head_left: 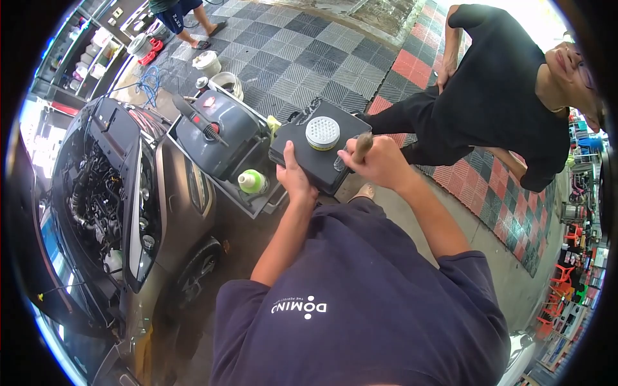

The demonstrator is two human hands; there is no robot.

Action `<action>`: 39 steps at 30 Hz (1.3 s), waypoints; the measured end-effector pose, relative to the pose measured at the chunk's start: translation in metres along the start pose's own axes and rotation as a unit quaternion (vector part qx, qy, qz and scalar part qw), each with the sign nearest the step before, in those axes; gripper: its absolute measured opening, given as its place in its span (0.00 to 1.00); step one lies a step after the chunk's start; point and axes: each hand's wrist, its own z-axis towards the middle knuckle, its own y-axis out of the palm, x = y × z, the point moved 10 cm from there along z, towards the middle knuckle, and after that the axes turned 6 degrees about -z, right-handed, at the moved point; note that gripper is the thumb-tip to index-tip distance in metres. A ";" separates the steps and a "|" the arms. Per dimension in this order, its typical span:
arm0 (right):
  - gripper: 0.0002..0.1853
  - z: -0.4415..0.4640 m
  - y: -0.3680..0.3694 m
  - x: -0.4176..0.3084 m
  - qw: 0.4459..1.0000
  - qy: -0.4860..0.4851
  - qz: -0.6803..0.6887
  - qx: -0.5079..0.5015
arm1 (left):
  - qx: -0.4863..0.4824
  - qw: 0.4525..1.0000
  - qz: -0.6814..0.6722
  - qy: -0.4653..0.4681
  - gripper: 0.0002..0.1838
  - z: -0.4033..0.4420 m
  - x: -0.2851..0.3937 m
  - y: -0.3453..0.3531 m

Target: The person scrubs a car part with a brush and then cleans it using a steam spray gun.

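Workshop floor [290, 83]: interlocking grey, black and red tiles, with plain concrete nearer the person's feet. Clock directions taken with 12 at the top of the head view.

Car [167, 186] with raised bonnet, engine exposed, at 9 o'clock. Grey machine [219, 138] in a cart [257, 207] at 10 from the person's chest, green bottle [252, 182] beside it in the cart. Co-worker [496, 96] in black at 2 o'clock, leaning; another person [183, 22] at 11, farther off, partly out of view.

Left hand [297, 179]: clamped on the black box [312, 164] at its 8 o'clock side, thumb along the top; fingers beneath are hidden. Right hand [381, 164]: thumb and fingers together around a wooden handle [364, 145], over the box's 4 o'clock side. Contact between this hand and the box cannot be told.

White tin [322, 132], lid dotted with holes, stands on the box toward its 12 o'clock part. Main relation: the tin lies at 10 o'clock from the right hand and at 1 from the left; the right fingertips appear slightly nearer. Handle axis runs roughly 1 to 7, foreshortened, its thick end up toward the camera. Its lower end, near the fingertips, is too small to identify.
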 end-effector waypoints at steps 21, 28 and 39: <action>0.20 0.001 -0.001 0.010 0.998 0.029 0.026 0.049 | 0.002 1.000 0.013 0.022 0.30 0.014 -0.008 -0.007; 0.18 -0.012 0.024 0.010 0.993 0.047 0.100 0.032 | 0.021 0.999 -0.027 -0.015 0.33 0.013 -0.004 -0.002; 0.05 -0.032 0.002 0.000 0.973 -0.031 0.116 0.198 | -0.052 0.986 -0.099 -0.126 0.35 0.025 -0.027 0.006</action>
